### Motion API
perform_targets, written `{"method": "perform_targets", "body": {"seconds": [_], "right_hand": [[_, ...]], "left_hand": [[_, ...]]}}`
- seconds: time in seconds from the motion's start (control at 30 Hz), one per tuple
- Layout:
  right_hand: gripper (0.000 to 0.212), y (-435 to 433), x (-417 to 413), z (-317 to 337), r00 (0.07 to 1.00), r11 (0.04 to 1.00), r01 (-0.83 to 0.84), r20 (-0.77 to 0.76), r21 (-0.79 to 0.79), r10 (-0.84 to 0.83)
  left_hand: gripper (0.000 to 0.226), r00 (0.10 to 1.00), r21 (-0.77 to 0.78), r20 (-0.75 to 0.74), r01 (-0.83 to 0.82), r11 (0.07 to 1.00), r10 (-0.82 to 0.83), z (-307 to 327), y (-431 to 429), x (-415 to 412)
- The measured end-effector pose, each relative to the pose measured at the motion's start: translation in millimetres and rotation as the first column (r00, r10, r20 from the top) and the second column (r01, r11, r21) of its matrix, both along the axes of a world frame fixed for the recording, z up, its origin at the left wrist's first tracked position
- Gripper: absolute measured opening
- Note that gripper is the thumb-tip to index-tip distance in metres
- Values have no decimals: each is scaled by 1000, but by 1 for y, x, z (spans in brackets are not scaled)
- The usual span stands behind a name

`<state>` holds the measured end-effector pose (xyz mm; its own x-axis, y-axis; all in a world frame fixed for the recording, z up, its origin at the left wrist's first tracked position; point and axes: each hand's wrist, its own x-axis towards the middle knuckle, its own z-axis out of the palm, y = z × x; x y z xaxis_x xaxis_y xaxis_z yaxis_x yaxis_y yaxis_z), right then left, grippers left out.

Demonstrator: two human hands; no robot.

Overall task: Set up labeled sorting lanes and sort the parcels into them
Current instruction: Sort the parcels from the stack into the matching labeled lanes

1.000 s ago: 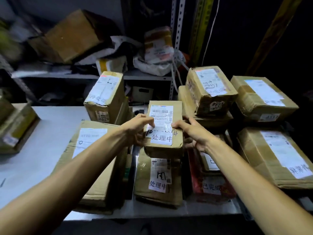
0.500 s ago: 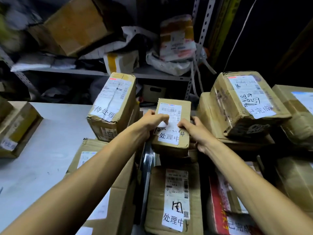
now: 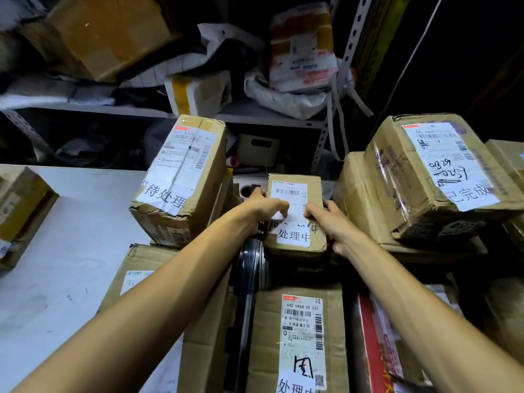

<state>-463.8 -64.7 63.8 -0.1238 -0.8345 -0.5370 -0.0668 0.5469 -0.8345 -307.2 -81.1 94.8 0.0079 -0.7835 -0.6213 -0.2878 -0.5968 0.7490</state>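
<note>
A small brown cardboard parcel sits in the middle row of boxes, held between both hands. A white printed shipping label covers its top and a white paper slip handwritten 处理中 is on its near end. The left hand grips it from the left: the thumb lies across the shipping label and the fingers curl round the left side. The right hand grips it from the right in the same way, thumb tip on the label and fingers wrapped down the right side. The two thumb tips are close together on the label but not touching. Whether the parcel rests on the boxes under it or is raised just off them cannot be told.

Just to its left stands a tall brown carton with a 待处理 slip. To its right is a large tape-wrapped carton with a 已完成 slip, lying on another box. Nearer the camera lies a flat brown carton with a 处理中 slip, with a glossy black object along its left side and a red-and-white printed parcel on its right. All of this is on a white table. Behind it, a grey metal shelf carries more boxes and bags.
</note>
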Motion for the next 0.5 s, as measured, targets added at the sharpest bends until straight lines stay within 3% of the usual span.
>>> {"method": "perform_targets", "body": {"seconds": [0.1, 0.37, 0.5], "right_hand": [[61, -3, -4, -4, 999, 1000, 25, 28, 16, -26], [40, -3, -8, -3, 992, 995, 88, 85, 44, -92], [40, 3, -5, -5, 998, 997, 67, -3, 34, -67]], "left_hand": [[70, 999, -9, 28, 38, 999, -38, 0, -5, -4], [64, 985, 13, 106, 134, 991, -134, -4, -13, -12], [73, 981, 17, 133, 141, 990, -142, -10, -8, -15]]}}
